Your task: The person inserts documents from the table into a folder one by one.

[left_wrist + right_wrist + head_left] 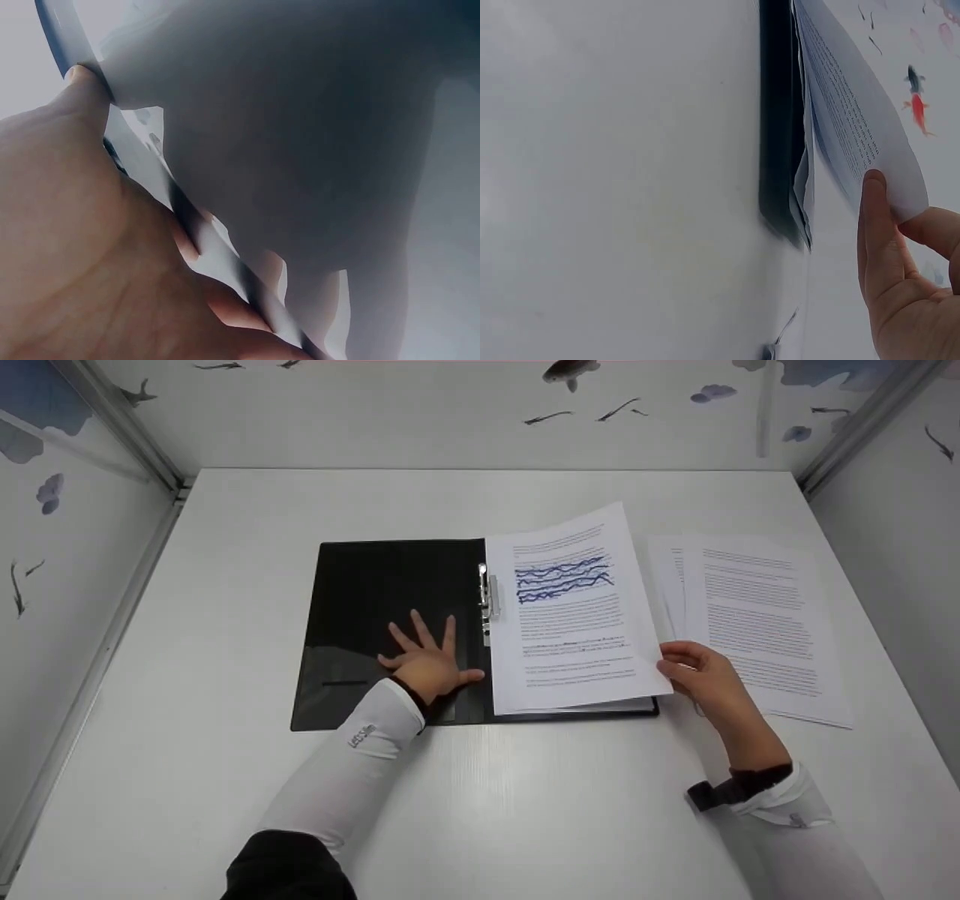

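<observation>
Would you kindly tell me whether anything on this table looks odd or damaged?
The printed sheet pinched by the right hand has wavy blue scribbles across several upper lines, which looks odd: the top loose page, right of the folder, shows none. I see nothing spilled or torn.

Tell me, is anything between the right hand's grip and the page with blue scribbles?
Nothing visible: the right hand's grip holds the scribbled page directly, near its lower right corner; the black folder lies beneath.

Blue-grey lettering [361, 736], seemingly "Let'sSlim", stands near the front edge of the left sleeve [346, 776]; the sheets' type [574, 622] is too small to read.
</observation>
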